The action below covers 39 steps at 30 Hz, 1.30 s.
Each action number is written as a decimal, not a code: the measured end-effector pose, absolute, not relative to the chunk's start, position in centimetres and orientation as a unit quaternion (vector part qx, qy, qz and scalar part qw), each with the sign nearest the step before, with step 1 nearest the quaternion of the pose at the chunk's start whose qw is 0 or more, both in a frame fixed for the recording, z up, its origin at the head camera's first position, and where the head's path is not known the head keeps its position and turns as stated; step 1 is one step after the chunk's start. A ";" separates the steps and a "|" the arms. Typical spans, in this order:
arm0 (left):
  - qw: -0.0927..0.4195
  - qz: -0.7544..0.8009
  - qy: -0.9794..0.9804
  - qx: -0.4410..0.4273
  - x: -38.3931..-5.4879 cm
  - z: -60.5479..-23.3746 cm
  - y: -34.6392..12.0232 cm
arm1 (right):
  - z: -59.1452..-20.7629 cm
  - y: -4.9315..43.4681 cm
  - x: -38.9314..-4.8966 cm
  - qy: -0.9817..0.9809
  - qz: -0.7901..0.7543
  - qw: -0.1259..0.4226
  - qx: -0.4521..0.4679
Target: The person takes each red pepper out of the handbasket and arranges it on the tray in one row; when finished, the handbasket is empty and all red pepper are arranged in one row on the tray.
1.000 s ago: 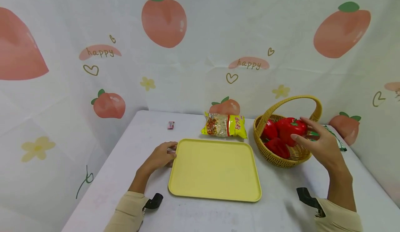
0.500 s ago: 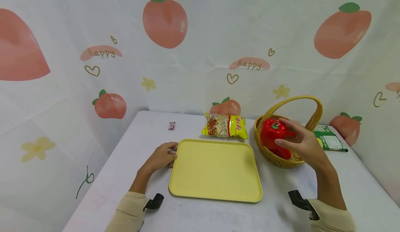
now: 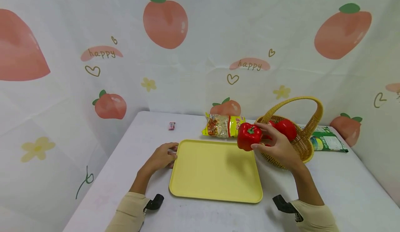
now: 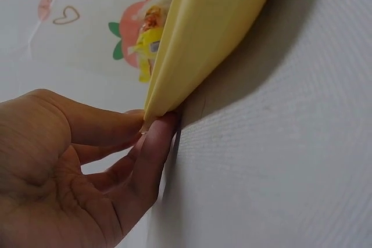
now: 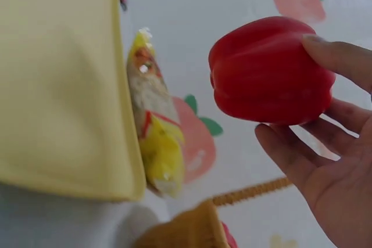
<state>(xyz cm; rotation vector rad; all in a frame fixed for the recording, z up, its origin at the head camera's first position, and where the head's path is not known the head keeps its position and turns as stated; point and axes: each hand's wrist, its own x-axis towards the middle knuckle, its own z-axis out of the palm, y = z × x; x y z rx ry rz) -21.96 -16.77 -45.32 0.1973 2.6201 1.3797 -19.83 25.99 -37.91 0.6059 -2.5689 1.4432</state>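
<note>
Red pepper (image 3: 246, 138) out of the basket (image 3: 305, 149), held up by the tray (image 3: 203, 176)

On the left, the left hand (image 3: 160, 156) pinches the tray's left edge between thumb and fingers, just as it did a second ago. Further right, the pepper has moved: half a second ago it was within the basket, and now it hangs in the air near the tray's far right corner. The right hand (image 3: 277, 147) grips it, thumb against fingers. Whether it is over the tray or just past the rim is hard to judge from this angle. The lifting-out looks finished; the pepper is not yet set down. Another red pepper (image 3: 286, 129) sits in the basket.

As for writing, the wall cloth (image 3: 193, 75) reads "happy" at left and again further right. The small candy (image 3: 172, 125) is too tiny to read. The yellow bag (image 3: 221, 125) carries printed characters, partly hidden and not legible. The green packet (image 3: 329, 139) has print too small to make out.
</note>
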 end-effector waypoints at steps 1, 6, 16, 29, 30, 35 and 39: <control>0.086 0.464 0.879 0.068 -22.0 -45.3 -16.8 | -38.1 25.7 -19.9 -0.850 0.481 0.064 0.206; 0.083 0.465 0.879 0.066 -21.9 -45.5 -16.7 | -38.6 24.3 -19.9 -0.832 0.507 0.037 0.223; 0.086 0.471 0.876 0.064 -21.9 -45.7 -16.8 | -39.9 21.5 -20.2 -0.825 0.512 -0.002 0.238; 0.097 0.489 0.865 0.055 -21.9 -45.2 -16.6 | -40.3 16.9 -21.2 -0.806 0.534 -0.054 0.251; 0.099 0.491 0.864 0.055 -21.9 -45.2 -16.6 | -40.4 16.5 -21.3 -0.805 0.534 -0.057 0.252; 0.098 0.492 0.863 0.057 -21.8 -45.1 -16.7 | -41.0 14.8 -21.7 -0.801 0.535 -0.059 0.261; 0.098 0.485 0.867 0.055 -21.8 -45.1 -16.7 | -41.1 13.5 -22.0 -0.793 0.543 -0.064 0.267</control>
